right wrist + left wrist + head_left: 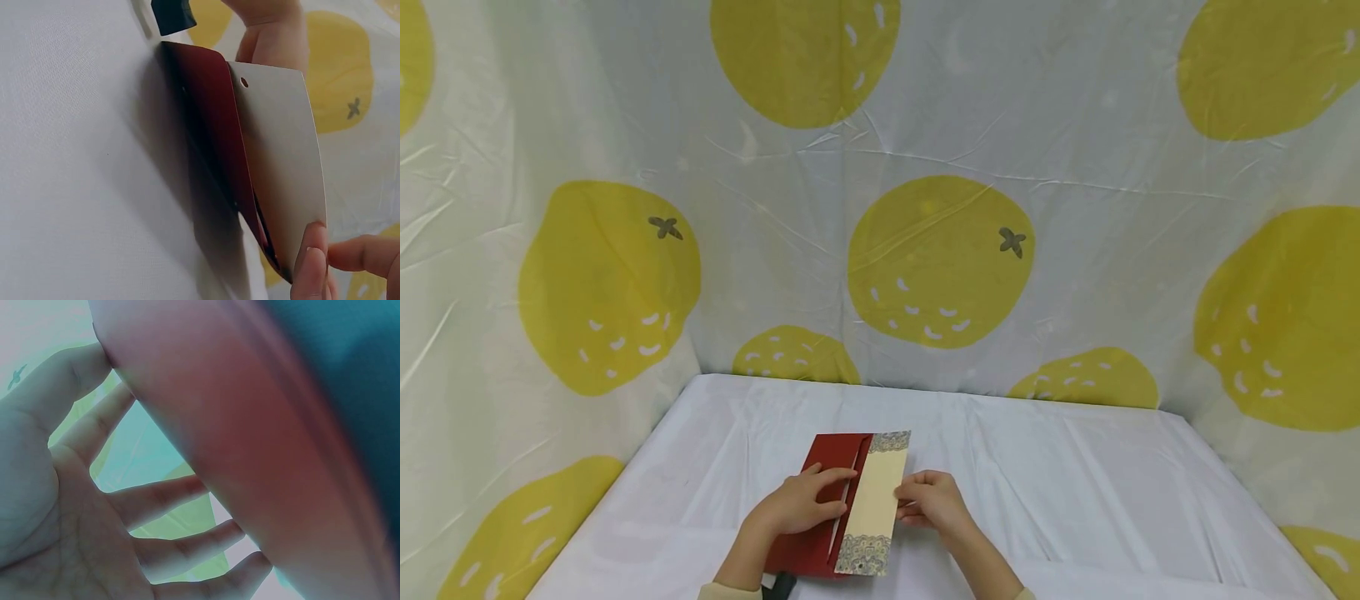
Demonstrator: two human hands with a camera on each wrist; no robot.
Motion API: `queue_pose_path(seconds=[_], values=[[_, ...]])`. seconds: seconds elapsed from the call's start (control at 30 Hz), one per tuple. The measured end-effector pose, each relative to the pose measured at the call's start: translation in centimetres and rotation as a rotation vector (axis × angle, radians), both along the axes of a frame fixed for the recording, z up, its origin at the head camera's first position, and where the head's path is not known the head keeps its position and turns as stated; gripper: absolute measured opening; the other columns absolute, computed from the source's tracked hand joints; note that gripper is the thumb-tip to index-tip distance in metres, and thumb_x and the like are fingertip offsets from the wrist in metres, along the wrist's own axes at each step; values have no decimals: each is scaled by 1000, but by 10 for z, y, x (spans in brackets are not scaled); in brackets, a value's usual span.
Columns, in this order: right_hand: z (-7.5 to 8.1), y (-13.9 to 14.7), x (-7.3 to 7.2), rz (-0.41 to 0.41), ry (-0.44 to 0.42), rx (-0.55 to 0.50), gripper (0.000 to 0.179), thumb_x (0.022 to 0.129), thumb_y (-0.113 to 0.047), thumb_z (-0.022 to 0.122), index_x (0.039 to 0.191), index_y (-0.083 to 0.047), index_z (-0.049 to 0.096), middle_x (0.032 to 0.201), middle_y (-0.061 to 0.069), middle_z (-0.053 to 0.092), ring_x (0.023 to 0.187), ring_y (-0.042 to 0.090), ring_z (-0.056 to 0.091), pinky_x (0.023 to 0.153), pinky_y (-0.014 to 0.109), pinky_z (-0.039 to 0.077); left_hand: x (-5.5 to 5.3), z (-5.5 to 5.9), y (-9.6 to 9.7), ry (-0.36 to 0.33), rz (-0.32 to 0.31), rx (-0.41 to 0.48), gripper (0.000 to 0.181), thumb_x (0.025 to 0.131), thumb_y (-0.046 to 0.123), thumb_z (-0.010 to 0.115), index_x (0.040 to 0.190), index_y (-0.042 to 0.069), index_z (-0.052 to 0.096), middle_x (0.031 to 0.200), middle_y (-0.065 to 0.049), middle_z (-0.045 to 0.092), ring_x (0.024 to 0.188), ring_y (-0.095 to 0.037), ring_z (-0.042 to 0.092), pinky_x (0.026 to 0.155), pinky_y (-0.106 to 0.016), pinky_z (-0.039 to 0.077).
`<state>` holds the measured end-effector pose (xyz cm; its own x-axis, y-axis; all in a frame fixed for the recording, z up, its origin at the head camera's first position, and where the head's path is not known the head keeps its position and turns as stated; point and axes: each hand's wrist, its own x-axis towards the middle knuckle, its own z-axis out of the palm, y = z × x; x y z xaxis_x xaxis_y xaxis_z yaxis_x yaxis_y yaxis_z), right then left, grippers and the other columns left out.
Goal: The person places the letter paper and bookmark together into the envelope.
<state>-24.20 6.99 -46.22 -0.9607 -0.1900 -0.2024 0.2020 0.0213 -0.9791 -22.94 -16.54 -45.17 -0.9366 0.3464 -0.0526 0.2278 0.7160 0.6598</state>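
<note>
A red envelope [829, 451] is tilted above the white tabletop. From its right side sticks a cream card [876, 492] with grey lace-like patterns at both ends. The left hand [801, 502] lies over the envelope, its fingers spread and fairly straight. In the left wrist view, the envelope [206, 406] hides the tips of the left hand's fingers [169, 494]. The card's right edge is pinched between thumb and fingers of the right hand [934, 501]. The right wrist view shows the card's plain underside [281, 137], with a small hole at one end.
A white cloth [1075, 500] with creases covers the tabletop. Behind and at both sides hangs a pale curtain [760, 250] printed with large yellow fruit. A black wrist device [781, 585] sits at the left wrist, close to the envelope's near edge.
</note>
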Motion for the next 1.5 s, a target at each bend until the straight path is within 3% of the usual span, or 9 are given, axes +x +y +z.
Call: queue_pose_path(seconds=[0.87, 1.5], values=[[-3, -21, 3, -86, 102, 219, 7, 73, 1, 62, 80, 2, 60, 57, 6, 63, 47, 12, 62, 47, 25, 52, -1, -1, 1, -9, 7, -18, 47, 89, 30, 71, 133, 22, 59, 135, -27, 52, 130, -55, 36, 88, -73, 37], [-6, -33, 4, -62, 107, 212, 7, 75, 2, 63, 82, 3, 60, 58, 6, 63, 47, 10, 61, 47, 24, 52, -1, -2, 2, -13, 24, -15, 46, 88, 28, 71, 132, 20, 60, 136, -29, 49, 127, -58, 36, 88, -72, 38]])
